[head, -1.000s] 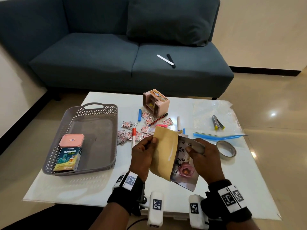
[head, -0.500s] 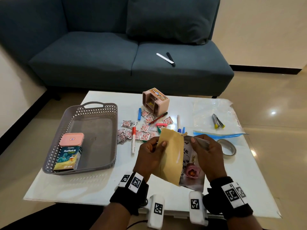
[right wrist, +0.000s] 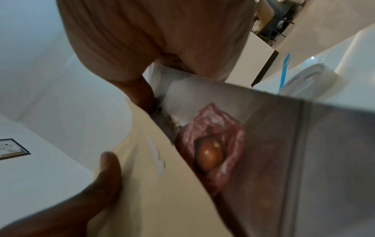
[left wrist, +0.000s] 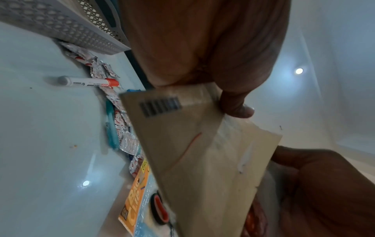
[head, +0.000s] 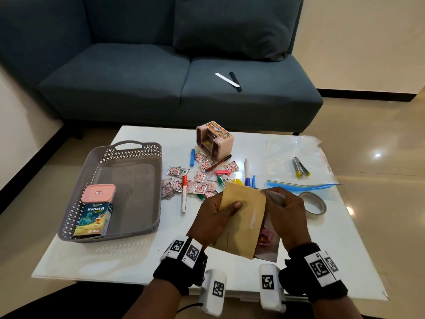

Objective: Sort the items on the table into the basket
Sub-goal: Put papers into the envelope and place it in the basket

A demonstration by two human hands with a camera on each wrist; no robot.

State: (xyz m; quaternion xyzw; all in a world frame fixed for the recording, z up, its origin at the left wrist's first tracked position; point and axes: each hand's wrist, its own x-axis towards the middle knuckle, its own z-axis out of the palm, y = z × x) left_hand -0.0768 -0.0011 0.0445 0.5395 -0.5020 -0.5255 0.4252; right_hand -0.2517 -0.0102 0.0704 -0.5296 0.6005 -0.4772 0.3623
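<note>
- The grey basket [head: 128, 157] sits on the white table [head: 115, 261] at the far left of everything, well left of the brown envelope [head: 241, 217].
- Inside the basket, at its near left corner, a pink-lidded box [head: 98, 192] lies just behind a carton printed "Koflet-H" [head: 93, 218].
- Between the basket and the envelope lies a white marker with a red cap [head: 184, 192], with a scatter of foil sachets [head: 197, 178] around its capped end.
- Behind the envelope, farther from the person, a pink desk organiser [head: 215, 140] lies on its side, with loose pens and clips [head: 247, 171] between the two.
- The left hand [head: 213, 221] pinches the envelope's left edge, thumb across its face and fingers behind it, holding it up off the table.
- The envelope stands tilted, and a picture card with a pink flower [head: 266, 241] sticks out of its right side.
- The right hand [head: 288, 217] grips the top of that card, fingers curled over its upper edge, just right of the envelope.
- Right of the envelope and partly behind the right hand lies a roll of clear tape [head: 315, 203].
- Beyond the tape, a clear zip bag [head: 296, 153] lies flat with a stapler-like tool [head: 300, 168] on it.
</note>
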